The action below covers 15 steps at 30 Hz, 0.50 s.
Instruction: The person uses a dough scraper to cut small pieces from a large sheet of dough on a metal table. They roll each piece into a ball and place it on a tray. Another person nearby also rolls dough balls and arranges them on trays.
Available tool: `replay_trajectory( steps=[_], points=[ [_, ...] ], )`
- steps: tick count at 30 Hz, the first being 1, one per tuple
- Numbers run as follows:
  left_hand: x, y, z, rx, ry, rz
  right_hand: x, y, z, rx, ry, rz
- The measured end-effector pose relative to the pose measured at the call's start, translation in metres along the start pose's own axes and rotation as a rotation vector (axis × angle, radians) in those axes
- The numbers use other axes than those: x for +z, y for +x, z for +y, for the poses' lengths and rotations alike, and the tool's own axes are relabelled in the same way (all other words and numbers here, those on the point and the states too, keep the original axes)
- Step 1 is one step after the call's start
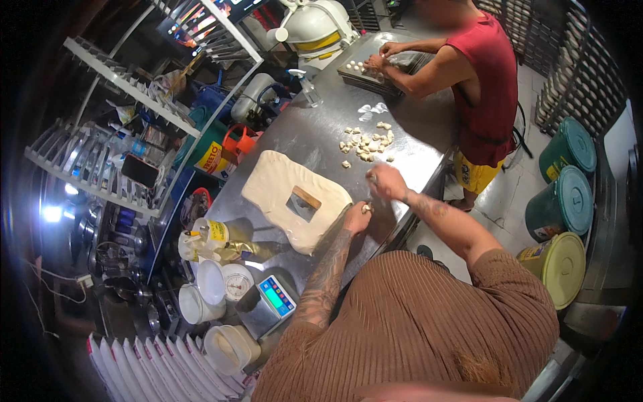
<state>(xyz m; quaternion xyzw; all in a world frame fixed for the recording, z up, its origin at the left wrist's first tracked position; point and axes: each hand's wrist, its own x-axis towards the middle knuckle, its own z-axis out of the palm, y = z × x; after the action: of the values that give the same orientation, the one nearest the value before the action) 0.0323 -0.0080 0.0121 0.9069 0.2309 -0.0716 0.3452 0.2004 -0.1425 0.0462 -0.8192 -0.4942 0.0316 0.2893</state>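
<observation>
A thick slab of pale dough [271, 176] lies on the steel table [321, 135], and a dough scraper [303, 202] with a wooden handle rests on top of it. My left hand [357, 217] is closed around a small piece of dough [366, 207] just off the slab's right edge. My right hand [388, 182] is a little above and to the right, fingers curled, with a bit of pale dough at the fingertips. Beyond it several cut dough pieces [369, 145] lie in a loose heap.
A co-worker [482, 75] in a red top handles small dough balls over stacked trays [369, 75]. A spray bottle [309, 90] stands at the far left edge. Nearer are a digital scale [269, 306], a dial scale [237, 282] and plastic tubs [228, 349]. Lidded buckets [557, 201] stand right.
</observation>
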Motion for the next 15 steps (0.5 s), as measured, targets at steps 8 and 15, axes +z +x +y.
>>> replay_trajectory(
  steps=[8, 15],
  points=[
    [0.000, -0.007, -0.008, -0.049, -0.277, 0.013, 0.050, -0.047, -0.034, 0.055, 0.140, -0.052],
    [0.031, 0.014, -0.019, -0.148, 0.144, -0.019, 0.067, -0.031, -0.025, 0.062, 0.076, -0.311]
  ],
)
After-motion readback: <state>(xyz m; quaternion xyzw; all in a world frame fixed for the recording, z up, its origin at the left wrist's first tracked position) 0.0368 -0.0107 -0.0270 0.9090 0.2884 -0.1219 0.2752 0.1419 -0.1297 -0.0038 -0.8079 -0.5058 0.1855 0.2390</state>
